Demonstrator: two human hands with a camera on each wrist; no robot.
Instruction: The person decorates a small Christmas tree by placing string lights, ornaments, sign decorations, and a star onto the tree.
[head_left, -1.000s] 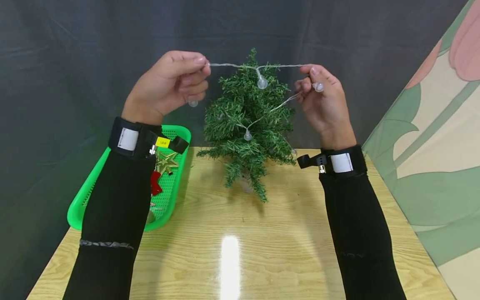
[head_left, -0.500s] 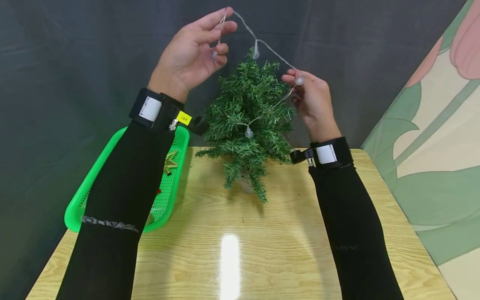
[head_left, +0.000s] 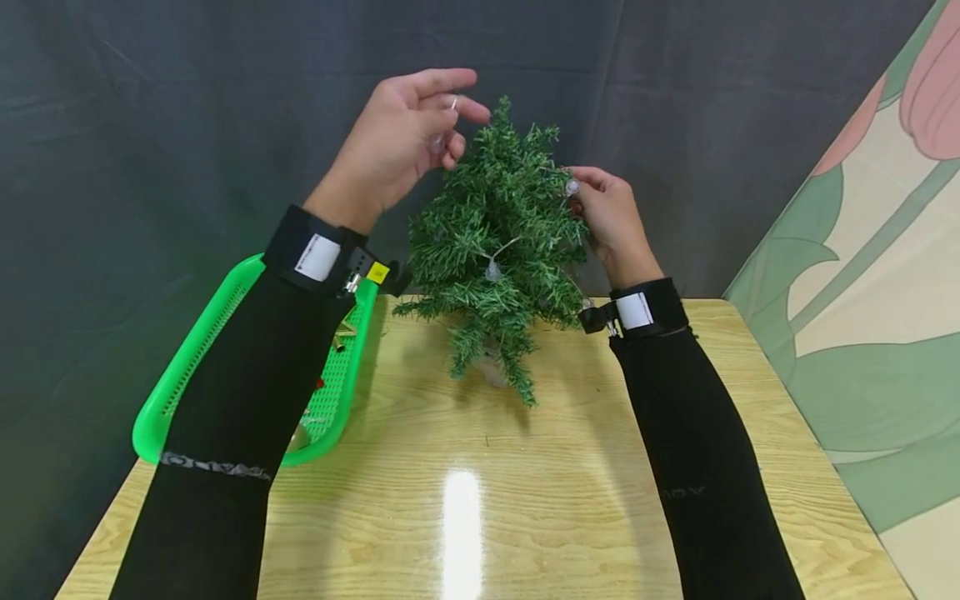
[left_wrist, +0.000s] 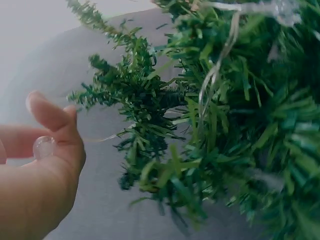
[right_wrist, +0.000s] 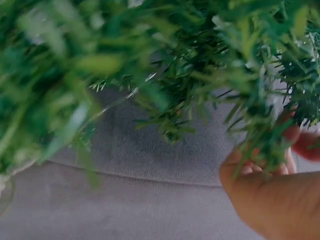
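Observation:
A small green artificial Christmas tree (head_left: 498, 221) stands upright on the table, with a clear-bulbed string light (head_left: 492, 271) wound on its branches. Left of the treetop, my left hand (head_left: 401, 142) holds a stretch of the string light, its index finger extended. One clear bulb (left_wrist: 44, 148) shows at that palm in the left wrist view, and thin wire runs from the hand into the branches. My right hand (head_left: 615, 221) pinches the string at the tree's upper right, beside another bulb (head_left: 572, 187). Needles partly cover the right fingertips (right_wrist: 235, 162) in the right wrist view.
A green plastic basket (head_left: 198, 346) stands on the table's left, partly under my left forearm. Inside lies a gold star (head_left: 345, 329) among other ornaments. Behind the wooden table (head_left: 570, 467) hangs a dark curtain (head_left: 697, 125); a flower-patterned panel (head_left: 862, 333) slants along the right.
My left hand rose and moved right, then came down beside the treetop. My right hand moved left to the branches. The string span between them passed over the top and is now behind the tree.

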